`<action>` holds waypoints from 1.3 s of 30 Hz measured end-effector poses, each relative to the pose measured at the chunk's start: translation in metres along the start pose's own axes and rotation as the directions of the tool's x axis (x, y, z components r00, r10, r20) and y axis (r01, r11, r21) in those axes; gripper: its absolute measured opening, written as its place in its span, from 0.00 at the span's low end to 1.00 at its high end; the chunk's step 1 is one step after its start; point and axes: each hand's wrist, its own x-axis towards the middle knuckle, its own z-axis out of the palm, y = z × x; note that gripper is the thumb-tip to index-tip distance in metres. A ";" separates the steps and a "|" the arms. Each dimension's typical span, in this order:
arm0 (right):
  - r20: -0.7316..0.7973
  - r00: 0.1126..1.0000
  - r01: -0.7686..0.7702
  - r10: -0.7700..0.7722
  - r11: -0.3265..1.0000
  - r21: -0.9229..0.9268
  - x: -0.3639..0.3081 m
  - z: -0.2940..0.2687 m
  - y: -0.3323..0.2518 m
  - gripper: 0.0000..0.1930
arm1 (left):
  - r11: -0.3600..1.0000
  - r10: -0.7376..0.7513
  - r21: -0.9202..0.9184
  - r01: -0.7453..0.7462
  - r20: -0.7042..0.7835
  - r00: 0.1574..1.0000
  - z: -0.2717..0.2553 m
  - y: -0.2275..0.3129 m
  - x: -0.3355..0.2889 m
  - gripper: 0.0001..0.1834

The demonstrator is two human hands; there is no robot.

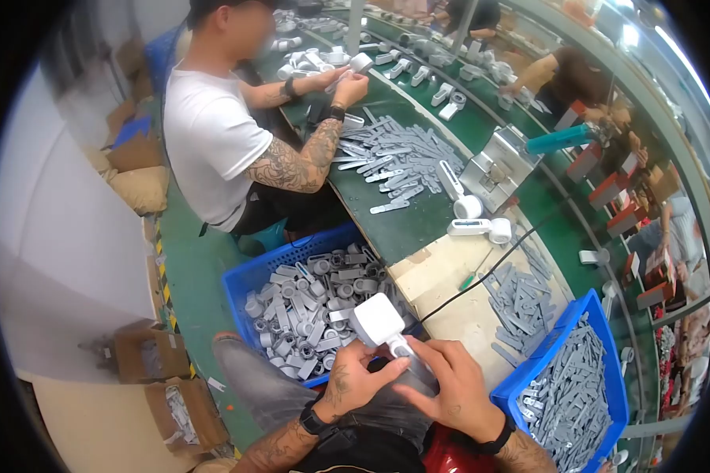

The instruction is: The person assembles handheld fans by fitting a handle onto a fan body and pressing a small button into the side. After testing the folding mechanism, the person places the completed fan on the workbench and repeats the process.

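Observation:
A white plastic handheld device (377, 319) with a rounded, squarish head and a slim handle is held in front of me, head pointing away. My left hand (355, 382) closes on the handle from the left, its thumb lying near the neck. From the right, my right hand (454, 386) grips the same handle, fingers over its upper side and thumb below. The handle's lower end is largely covered by my hands. Just beyond my left hand, a blue crate (237, 277) holds many similar grey-white housings (315, 303).
To the right, another blue crate (503, 392) holds grey strips. Loose strips (521, 303), a green-handled screwdriver (469, 280) and a black cable (481, 272) lie on the bench board (426, 276). A metal fixture (497, 169) stands farther back. At left, a co-worker (213, 118) handles a white part.

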 end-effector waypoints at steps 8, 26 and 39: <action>-0.049 0.971 -0.236 0.234 0.971 -0.033 -0.004 -0.093 0.052 0.18 | 0.963 0.255 0.065 -0.262 0.093 0.962 0.052 0.021 0.020 0.31; -0.222 0.606 -0.736 0.764 0.432 -0.520 0.066 -0.203 0.484 0.23 | 0.883 -0.125 0.418 0.215 -0.233 0.965 -0.037 -0.041 -0.002 0.16; 0.059 0.925 -0.326 0.375 0.864 -0.383 0.118 -0.086 0.328 0.34 | 0.843 -0.025 0.538 -0.010 0.057 0.998 -0.006 -0.023 0.039 0.14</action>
